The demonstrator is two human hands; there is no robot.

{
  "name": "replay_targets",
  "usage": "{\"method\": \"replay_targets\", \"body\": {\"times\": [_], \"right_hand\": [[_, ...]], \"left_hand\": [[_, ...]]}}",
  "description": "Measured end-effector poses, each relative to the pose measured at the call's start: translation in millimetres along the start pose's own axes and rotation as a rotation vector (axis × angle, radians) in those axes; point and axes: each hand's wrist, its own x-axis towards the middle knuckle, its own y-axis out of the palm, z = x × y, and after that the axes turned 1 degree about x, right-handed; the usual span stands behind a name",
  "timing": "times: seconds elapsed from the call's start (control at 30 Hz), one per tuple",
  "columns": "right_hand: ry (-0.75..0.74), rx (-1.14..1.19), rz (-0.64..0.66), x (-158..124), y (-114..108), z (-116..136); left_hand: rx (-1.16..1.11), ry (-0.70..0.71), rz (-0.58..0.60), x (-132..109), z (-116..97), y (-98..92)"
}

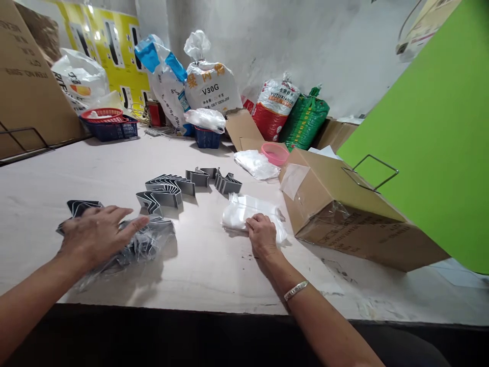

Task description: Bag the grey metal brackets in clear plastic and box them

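My left hand (98,232) is spread open over bent grey metal strips (82,206) at the left of the table. Beside and partly below it lies a clear plastic bag (147,244) with more of these strips inside. Toward the middle, several nested zigzag strips (164,191) stand on edge, with a few looser ones (228,182) behind them. At a flat stack of clear plastic bags (252,209), the fingers of my right hand (263,233) are curled and pressed together on the near edge. Its fingertips are partly hidden.
A cardboard box (344,214) with a wire handle stands close at my right, before a green panel (431,137). Farther back are a pink basket (275,153), blue baskets (114,130) and filled sacks (212,86). Another carton (34,86) borders the left.
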Motion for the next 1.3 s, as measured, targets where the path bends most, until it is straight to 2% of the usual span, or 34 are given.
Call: {"method": "replay_targets", "body": {"times": [0.03, 0.1, 0.17, 0.23, 0.3, 0.33, 0.4, 0.53, 0.63, 0.77, 0.9, 1.1, 1.3], "right_hand": [[-0.029, 0.024, -0.024, -2, 2, -1], [-0.111, 0.092, -0.101, -7, 5, -4], [-0.203, 0.188, -0.204, -11, 6, -6], [-0.309, 0.297, -0.298, -17, 4, -6], [-0.405, 0.386, -0.35, -23, 0, -5], [-0.441, 0.409, -0.356, -26, -3, -5], [-0.487, 0.413, -0.347, -32, -7, -4], [-0.535, 0.36, -0.321, -37, -9, -4], [-0.561, 0.338, -0.304, -38, -7, -4], [-0.575, 0.295, -0.305, -39, -4, -4], [-0.573, 0.285, -0.334, -39, -2, -3], [-0.551, 0.339, -0.327, -39, -1, -1], [-0.461, 0.477, -0.27, -38, -10, 17]], "left_hand": [[0.01, 0.02, -0.049, -5, -10, 0.0], [-0.071, 0.08, -0.067, -18, -37, 5.1], [-0.37, 0.073, 0.119, -32, -66, 18.4], [-0.665, -0.07, 0.395, -41, -90, 38.7], [-0.873, -0.336, 0.594, -43, -107, 61.6], [-0.957, -0.472, 0.666, -42, -112, 72.4], [-1.065, -0.63, 0.732, -37, -117, 90.2], [-1.021, -0.664, 0.654, -28, -119, 109.7], [-1.03, -0.704, 0.58, -25, -119, 116.7], [-1.073, -0.749, 0.551, -25, -117, 123.2], [-1.104, -0.769, 0.528, -25, -114, 125.5], [-1.132, -0.761, 0.561, -25, -113, 123.1], [-1.15, -0.712, 0.56, -28, -115, 125.3]]}}
